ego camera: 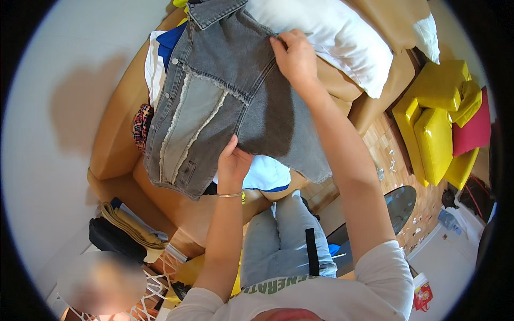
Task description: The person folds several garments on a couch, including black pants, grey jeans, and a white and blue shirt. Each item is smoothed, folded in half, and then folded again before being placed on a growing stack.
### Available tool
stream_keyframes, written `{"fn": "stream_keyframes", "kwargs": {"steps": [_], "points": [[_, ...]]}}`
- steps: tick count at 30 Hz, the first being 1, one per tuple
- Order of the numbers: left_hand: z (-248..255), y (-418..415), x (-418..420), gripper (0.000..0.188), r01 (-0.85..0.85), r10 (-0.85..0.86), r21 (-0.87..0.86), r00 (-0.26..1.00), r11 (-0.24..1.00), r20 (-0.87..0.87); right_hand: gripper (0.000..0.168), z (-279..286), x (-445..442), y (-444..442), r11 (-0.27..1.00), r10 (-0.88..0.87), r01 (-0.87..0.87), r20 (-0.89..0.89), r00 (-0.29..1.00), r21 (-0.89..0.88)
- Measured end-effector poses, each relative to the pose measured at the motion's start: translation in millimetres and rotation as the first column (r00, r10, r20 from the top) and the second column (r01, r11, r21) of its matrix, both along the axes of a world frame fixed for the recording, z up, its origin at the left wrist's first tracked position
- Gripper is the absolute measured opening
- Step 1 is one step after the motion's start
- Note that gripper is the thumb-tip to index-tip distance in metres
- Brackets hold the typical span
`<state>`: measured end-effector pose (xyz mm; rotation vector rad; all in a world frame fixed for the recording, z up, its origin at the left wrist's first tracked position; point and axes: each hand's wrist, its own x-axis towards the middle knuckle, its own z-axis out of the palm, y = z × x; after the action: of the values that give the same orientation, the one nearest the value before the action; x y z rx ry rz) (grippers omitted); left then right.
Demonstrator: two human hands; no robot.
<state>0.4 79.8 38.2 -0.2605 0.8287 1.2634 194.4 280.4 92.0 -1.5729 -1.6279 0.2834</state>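
Note:
A grey denim jacket [209,44] with a collar, metal buttons and frayed pale strips is held spread out above a tan sofa [116,132]. My left hand [235,164] grips its lower edge, thumb on top of the cloth. Higher up and to the right, my right hand [296,54] pinches the denim near the shoulder. A plain grey section of it hangs down beside my right forearm. Partly hidden under and behind the jacket lie a blue garment [170,44], a white garment [154,76], a plaid cloth [142,124] and a light blue garment [267,174].
A white pillow [337,36] rests on the sofa beyond my right hand. Folded clothes [128,228] are stacked at the left, above a white lattice rack [156,287]. A yellow armchair [433,136] with a red cushion [472,128] stands right. Scraps litter the wood floor [385,148].

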Motion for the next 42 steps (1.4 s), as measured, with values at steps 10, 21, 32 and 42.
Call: {"fn": "stream_keyframes", "kwargs": {"steps": [10,21,32,42], "points": [[1.1,20.7,33.4,0.038,-0.034,-0.119,-0.232,0.78,0.972,-0.614,0.036,-58.8,42.5,-29.5,0.977,0.046,-0.103,-0.284,0.958,-0.189],[-17.2,14.0,27.6,0.016,-0.142,0.06,-0.073,0.753,0.987,-0.655,0.02,-181.2,114.6,-254.1,0.805,-0.429,0.267,-0.209,0.879,-0.529],[-55.7,-70.4,108.0,0.033,0.231,-0.3,-0.237,0.899,0.944,-0.318,0.065,-267.6,103.8,-428.7,0.413,-0.771,-0.206,-0.219,-0.598,-0.887],[-63.4,-87.1,151.3,0.022,0.424,-0.435,-0.109,0.894,0.899,-0.111,0.033,-259.1,134.8,-428.6,0.609,-0.369,0.069,-0.359,-0.857,-0.79]]}}
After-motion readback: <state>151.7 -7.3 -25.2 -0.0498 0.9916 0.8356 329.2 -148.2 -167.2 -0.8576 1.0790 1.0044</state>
